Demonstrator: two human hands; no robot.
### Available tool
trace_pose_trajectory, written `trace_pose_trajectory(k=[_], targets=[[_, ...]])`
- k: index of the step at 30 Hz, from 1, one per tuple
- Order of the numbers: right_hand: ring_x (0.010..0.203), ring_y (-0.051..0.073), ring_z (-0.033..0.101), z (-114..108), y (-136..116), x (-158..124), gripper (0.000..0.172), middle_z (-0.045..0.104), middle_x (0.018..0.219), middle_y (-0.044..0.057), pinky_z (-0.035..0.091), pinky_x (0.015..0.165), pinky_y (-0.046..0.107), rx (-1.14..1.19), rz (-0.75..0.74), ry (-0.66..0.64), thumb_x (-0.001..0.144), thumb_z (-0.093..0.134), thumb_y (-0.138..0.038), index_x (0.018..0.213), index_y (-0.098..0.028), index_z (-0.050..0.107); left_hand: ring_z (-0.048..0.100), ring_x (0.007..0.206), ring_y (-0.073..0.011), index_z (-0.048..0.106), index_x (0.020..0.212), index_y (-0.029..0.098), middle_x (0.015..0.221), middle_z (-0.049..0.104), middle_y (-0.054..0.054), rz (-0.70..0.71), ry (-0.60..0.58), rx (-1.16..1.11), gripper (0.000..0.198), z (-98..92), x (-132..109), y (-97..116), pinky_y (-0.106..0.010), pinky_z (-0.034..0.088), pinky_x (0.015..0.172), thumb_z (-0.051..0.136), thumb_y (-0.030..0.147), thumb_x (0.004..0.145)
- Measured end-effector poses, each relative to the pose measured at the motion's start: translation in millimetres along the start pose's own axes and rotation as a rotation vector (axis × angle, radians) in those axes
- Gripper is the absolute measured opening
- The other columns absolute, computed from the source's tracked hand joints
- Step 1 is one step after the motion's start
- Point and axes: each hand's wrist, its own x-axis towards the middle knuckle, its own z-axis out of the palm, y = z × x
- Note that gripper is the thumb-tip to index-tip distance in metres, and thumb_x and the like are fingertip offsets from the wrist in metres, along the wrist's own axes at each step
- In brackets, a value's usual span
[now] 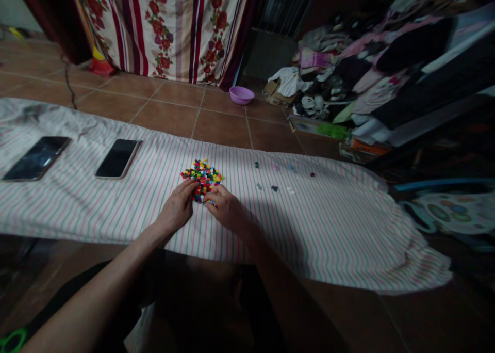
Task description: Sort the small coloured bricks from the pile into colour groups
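Both hands (pixel 178 207) and forearms (pixel 116 273) are bare, with dark clothing (pixel 131 304) below

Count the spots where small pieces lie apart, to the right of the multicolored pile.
7. Far row, left to right: green pieces, pink pieces, blue pieces, brown pieces. Near row, left to right: gray pieces, blackish pieces, white pieces. None looks hidden.

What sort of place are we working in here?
Probably a room in someone's home, judging by the white-and-red floral fabric curtain, the reddish-brown tiled floor and the untidy heap of mixed-colour clothes on the right.
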Motion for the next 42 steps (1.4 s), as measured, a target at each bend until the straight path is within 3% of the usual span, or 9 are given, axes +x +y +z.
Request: trace_pose_trajectory(k=[10,21,34,42], targets=[[0.088,0.015,0.056,0.6,2.9,-0.6,0.01,0.054,0.091,0.002,0.047,0.081,0.028,0.04,-0.01,-0.039,0.083,0.059,-0.011,0.085,-0.02,0.061,0.056,0.12,-0.0211,0.055,0.127,0.018,0.126,0.062,-0.009,-0.076,0.016,-0.111,0.05,-1.8,5.4,7.3,-0.044,0.047,0.104,0.038,0.01,0.081],[0.082,0.015,0.055,-5.6,2.3,-2.0,0.017,0.058,0.088,0.002,0.046,0.078,0.028,0.048,-0.045,-0.044,0.08,0.05,-0.005,0.085,-0.021,0.055,0.053,0.124,-0.0218,0.06,0.116,0.017,0.122,0.064,-0.009,-0.069,0.057,-0.038,0.041,0.1,5.5,3.6,-0.045,0.046,0.106,0.038,0.012,0.082],[0.07,0.012,0.053,-3.9,4.2,-1.9,0.015,0.057,0.081,0.0,0.044,0.072,0.025,0.112,-0.025,-0.005,0.079,0.052,-0.005,0.08,-0.02,0.054,0.041,0.132,-0.0264,0.071,0.091,0.021,0.126,0.058,-0.007,0.042,-0.006,0.029,0.034,-2.8,3.8,6.8,-0.051,0.042,0.108,0.041,0.009,0.08],[0.074,0.013,0.054,-0.3,7.3,-2.8,0.02,0.059,0.085,0.001,0.044,0.073,0.025,0.178,0.003,0.037,0.077,0.052,-0.004,0.088,-0.019,0.058,0.042,0.132,-0.0258,0.07,0.093,0.021,0.125,0.058,-0.007,0.056,0.013,0.025,0.034,0.1,3.5,4.6,-0.051,0.042,0.108,0.04,0.009,0.082]])
